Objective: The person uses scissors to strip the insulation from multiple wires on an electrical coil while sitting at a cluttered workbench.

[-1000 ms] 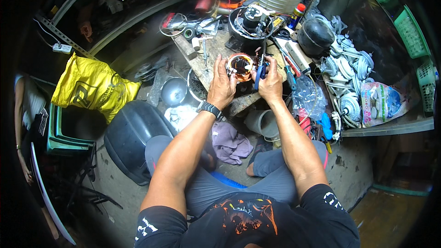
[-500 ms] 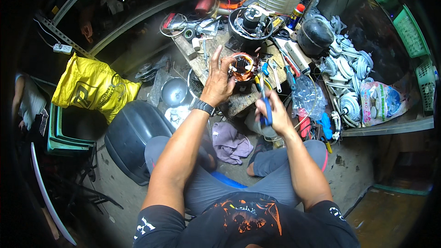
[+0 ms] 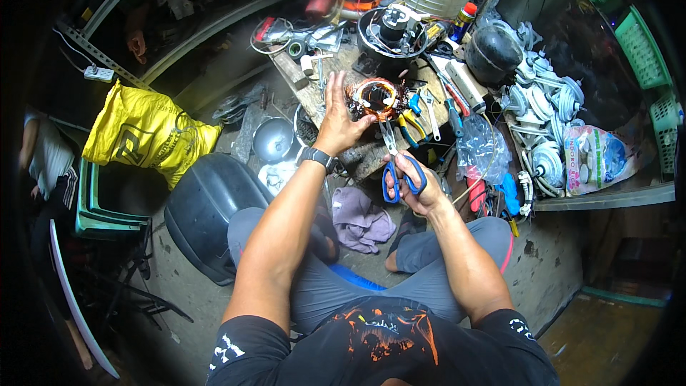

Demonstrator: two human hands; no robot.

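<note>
A motor stator [image 3: 375, 99] with copper windings and a white-bound ring sits on the wooden bench. My left hand [image 3: 341, 123] is at its left side, fingers stretched upward and thumb reaching to its near edge; I cannot tell if the thumb touches. In my right hand [image 3: 423, 189] are blue-handled scissors [image 3: 390, 144], fingers through the loops. Their blades point away from me, the tips at the stator's near rim. Just right of the blades lie yellow-and-black pliers [image 3: 412, 129].
A wrench [image 3: 431, 113] and a teal-handled screwdriver [image 3: 454, 116] lie right of the stator. Behind stands a black motor housing [image 3: 393, 32]. Grey motor parts [image 3: 536, 111] pile up at right. A purple cloth [image 3: 361, 220] and a black plastic cover [image 3: 214, 204] are on the floor.
My right hand has turned the scissors so the blades point at the stator's near rim. My left thumb has swung out to the right, toward the stator's near edge.
</note>
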